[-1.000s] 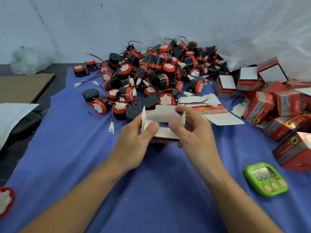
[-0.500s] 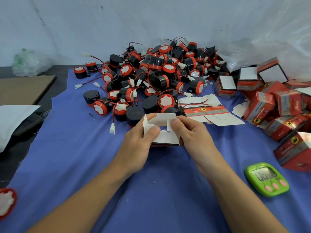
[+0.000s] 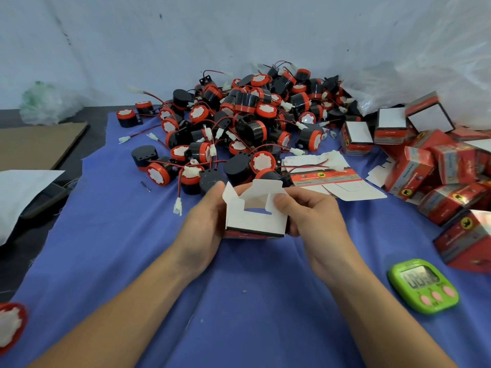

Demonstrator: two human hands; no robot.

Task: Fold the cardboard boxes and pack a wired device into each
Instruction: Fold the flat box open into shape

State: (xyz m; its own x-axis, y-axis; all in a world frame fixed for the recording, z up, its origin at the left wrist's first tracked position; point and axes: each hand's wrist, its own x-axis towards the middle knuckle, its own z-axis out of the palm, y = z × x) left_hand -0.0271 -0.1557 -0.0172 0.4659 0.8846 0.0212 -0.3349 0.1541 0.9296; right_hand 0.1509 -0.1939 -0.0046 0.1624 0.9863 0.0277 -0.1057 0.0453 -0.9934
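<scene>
A small red cardboard box [image 3: 255, 221] with white inner flaps is held between both hands just above the blue cloth. My left hand [image 3: 202, 224] grips its left side. My right hand [image 3: 310, 216] holds the right side, with the thumb pressing a white flap inward at the top. Behind the box lies a large pile of black-and-red wired devices [image 3: 239, 123]. Flat unfolded box blanks [image 3: 332, 179] lie just beyond my right hand.
Several folded red boxes [image 3: 438, 171] are heaped at the right. A green digital timer [image 3: 423, 285] lies at the front right. Brown cardboard [image 3: 34, 144] and white paper [image 3: 18, 189] sit off the blue cloth [image 3: 132, 248] at the left. Another device [image 3: 10, 325] shows at the bottom left.
The box flaps have been folded further inward. My right thumb has moved onto the top right flap, and my left thumb has shifted off the box's top to its left side.
</scene>
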